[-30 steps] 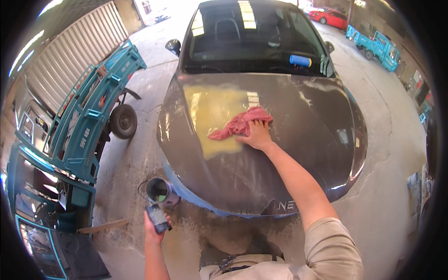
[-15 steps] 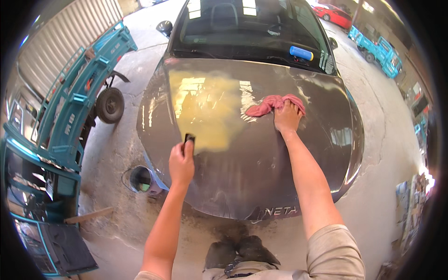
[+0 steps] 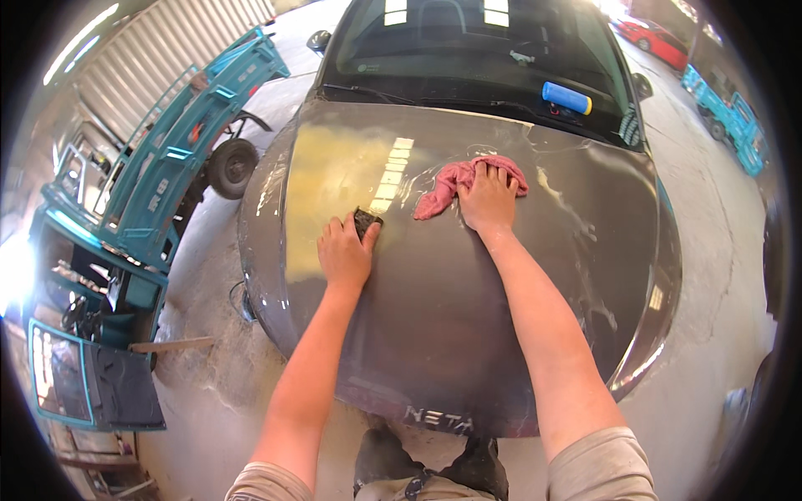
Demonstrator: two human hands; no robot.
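Both hands were down on the grey car hood point(image 3: 468, 334), arms reaching in from the lower edge.

Left hand point(image 3: 344, 253): fingers curled over a small dark sanding block point(image 3: 365, 222), pressing it flat on the hood. Block sat at the right edge of a dull yellowish patch point(image 3: 334, 192) on the left half of the panel. Only the block's top corner showed past the fingertips.

Right hand point(image 3: 487, 199): fingers spread, palm flat, holding a pink rag point(image 3: 455, 184) against the hood. Rag was bunched, mostly to the left of and under the fingers, near the hood's upper middle. Rag and block lay near each other, not touching.

Wet streaks and smears ran across the right side of the hood. A blue cylinder with a yellow end point(image 3: 566, 98) lay at the base of the windscreen point(image 3: 468, 42), well apart from both hands.

Surroundings: teal three-wheel cart point(image 3: 167, 167) parked left of the car, a teal-framed panel point(image 3: 92, 384) lying on the concrete floor point(image 3: 217, 367) beside it. Red car point(image 3: 660, 37) and another teal vehicle point(image 3: 723, 117) sat top right, far off.
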